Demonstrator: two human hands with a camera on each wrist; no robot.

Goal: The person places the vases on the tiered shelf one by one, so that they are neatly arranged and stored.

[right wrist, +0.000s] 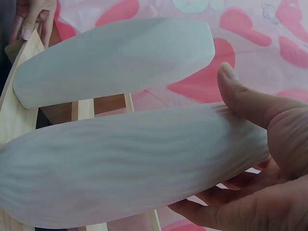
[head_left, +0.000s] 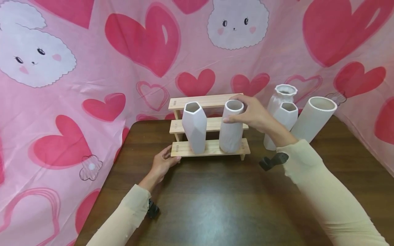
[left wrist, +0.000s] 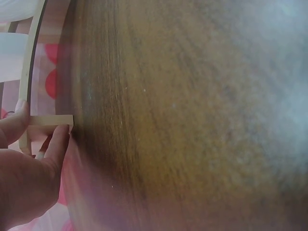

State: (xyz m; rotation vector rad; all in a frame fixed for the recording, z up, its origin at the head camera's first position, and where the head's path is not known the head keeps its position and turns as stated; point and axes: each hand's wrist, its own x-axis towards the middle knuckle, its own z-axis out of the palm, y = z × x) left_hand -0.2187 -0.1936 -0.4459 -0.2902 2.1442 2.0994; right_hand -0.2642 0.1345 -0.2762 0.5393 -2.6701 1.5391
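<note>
In the head view, your right hand [head_left: 252, 111] grips a ribbed white vase [head_left: 231, 135] near its rim, thumb on the near side. The vase is upright, its base at the right part of the near, lowest step of a wooden rack [head_left: 212, 101] with three steps. A faceted white vase [head_left: 195, 130] stands on that step's left part, apart from it. Your left hand [head_left: 161, 165] holds the rack's left near end. On the dark wooden table [head_left: 197, 198], right of the rack, are a ruffled-rim vase [head_left: 277, 100] at the far side, a second faceted vase [head_left: 284, 118] nearer, and a plain cylindrical vase [head_left: 317, 118] to their right. A pink heart-patterned cloth [head_left: 147, 41] hangs beyond.

In the left wrist view, your left thumb presses the board's edge and your fingers reach around the rack's leg.

In the right wrist view, your thumb and fingers lie on opposite sides of the ribbed vase's upper end.
</note>
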